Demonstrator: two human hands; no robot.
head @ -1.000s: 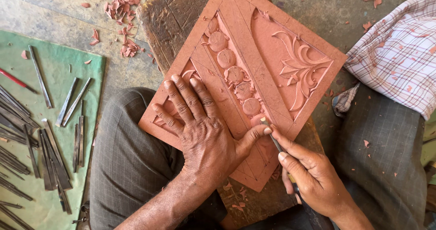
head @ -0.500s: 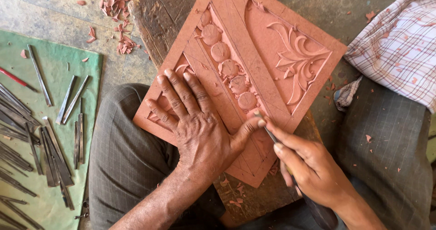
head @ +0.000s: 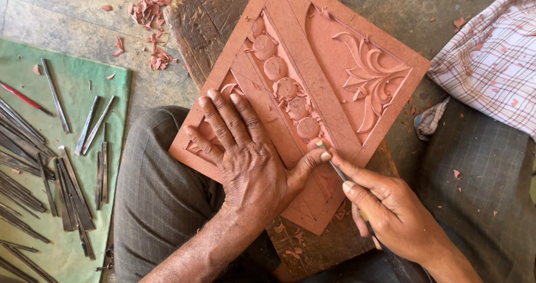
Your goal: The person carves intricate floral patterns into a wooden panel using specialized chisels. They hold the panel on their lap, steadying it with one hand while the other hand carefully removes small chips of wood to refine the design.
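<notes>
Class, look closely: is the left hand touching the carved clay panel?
Touching. The head view shows the left hand lying flat, fingers spread, on the carved clay panel, with no gap under the palm.

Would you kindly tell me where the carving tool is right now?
In the head view, the carving tool is right of centre, gripped by the right hand, its tip on the terracotta panel beside the left hand's thumb.
</notes>
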